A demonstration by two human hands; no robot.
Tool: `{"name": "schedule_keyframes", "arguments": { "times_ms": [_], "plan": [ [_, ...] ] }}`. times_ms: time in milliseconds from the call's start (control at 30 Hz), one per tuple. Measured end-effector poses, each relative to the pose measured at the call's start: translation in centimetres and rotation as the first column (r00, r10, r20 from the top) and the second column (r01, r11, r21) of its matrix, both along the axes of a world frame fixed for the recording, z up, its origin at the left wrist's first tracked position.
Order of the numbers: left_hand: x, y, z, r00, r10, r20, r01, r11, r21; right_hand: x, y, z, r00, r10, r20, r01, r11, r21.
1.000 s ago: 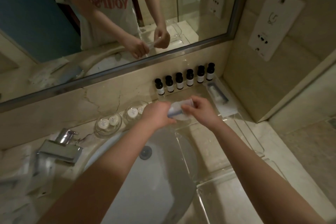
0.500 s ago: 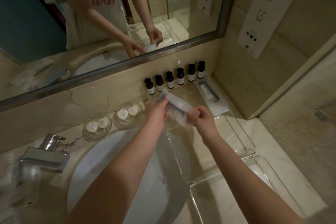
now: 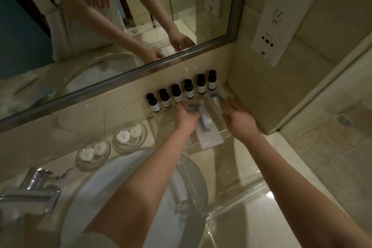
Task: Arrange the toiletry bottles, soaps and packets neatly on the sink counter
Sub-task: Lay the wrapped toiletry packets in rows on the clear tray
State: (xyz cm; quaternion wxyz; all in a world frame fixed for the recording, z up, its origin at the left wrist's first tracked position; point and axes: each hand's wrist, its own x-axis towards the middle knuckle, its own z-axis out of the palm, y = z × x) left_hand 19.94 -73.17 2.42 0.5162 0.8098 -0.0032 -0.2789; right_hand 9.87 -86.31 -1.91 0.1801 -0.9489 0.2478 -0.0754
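And down it goes! The razor packet [image 3: 205,125], which half a second ago was up in the air between both hands, now lies flat on the bench near its back right corner, just in front of the row of six dark bottles [image 3: 182,91] that stands against the back edge. The left hand [image 3: 185,119] rests on the packet's far end, fingers [image 3: 181,109] laid flat and close together on the plastic, pressing rather than pinching (no lifting grip that I can make out). The right hand [image 3: 238,116] has let go of that packet and moved over to the second packet [image 3: 216,98], which lies just beside the first, closer to the right-hand wall; its fingers [image 3: 231,101] are stretched out, slightly spread, and touch that packet's near side, though whether they hold it or only nudge it I cannot tell.

What does that mean for the job? The two packets now sit side by side, roughly parallel, so this looks like the squaring-up step: a small push from each hand should line them up with the bottle row. The soaps [image 3: 128,134] are already paired in their two glass dishes [image 3: 93,152] along the back edge, between the bottles and the tap [image 3: 32,187]. There is a clear tray [image 3: 251,193] toward the front right of the bench. Bottles lined, soaps dished, packets nearly true: I would judge the arranging close to done.
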Motion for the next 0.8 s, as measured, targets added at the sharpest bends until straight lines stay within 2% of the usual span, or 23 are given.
{"name": "schedule_keyframes", "arguments": {
  "times_ms": [67, 133, 233, 300, 367, 500, 667, 800],
  "plan": [
    [-0.4, 0.9, -0.5, 0.956, -0.182, 0.231, 0.134, 0.969, 0.208, 0.2, -0.2, -0.3, 0.999, 0.044, 0.001, -0.044, 0.999, -0.023],
    [-1.4, 2.0, -1.1, 0.824, -0.444, 0.353, 0.293, 0.866, 0.404, 0.3, -0.1, -0.4, 0.998, 0.054, 0.018, -0.054, 0.999, -0.003],
    [-3.0, 2.8, -2.8, 0.566, -0.759, 0.323, 0.508, 0.629, 0.588, 0.3, 0.1, -0.5, 0.996, 0.055, 0.074, -0.055, 0.998, -0.003],
    [-3.5, 2.7, -3.8, 0.465, -0.833, 0.299, 0.513, 0.529, 0.676, 0.2, 0.2, -0.4, 0.993, 0.067, 0.102, -0.064, 0.998, -0.025],
    [-3.7, 2.2, -4.4, 0.455, -0.823, 0.339, 0.466, 0.545, 0.697, 0.2, 0.3, -0.2, 0.990, 0.067, 0.124, -0.062, 0.997, -0.043],
    [-3.8, 0.4, -4.3, 0.524, -0.764, 0.377, 0.410, 0.614, 0.674, 0.4, 0.3, 0.1, 0.988, 0.055, 0.148, -0.050, 0.998, -0.036],
    [-3.5, -0.8, -3.7, 0.541, -0.767, 0.345, 0.430, 0.604, 0.671, 0.4, -0.2, 0.5, 0.986, 0.100, 0.133, -0.099, 0.995, -0.017],
    [-3.6, -0.9, -3.4, 0.539, -0.778, 0.323, 0.436, 0.585, 0.683, 0.5, -0.3, 0.6, 0.994, 0.056, 0.098, -0.056, 0.998, -0.008]
  ]
}}
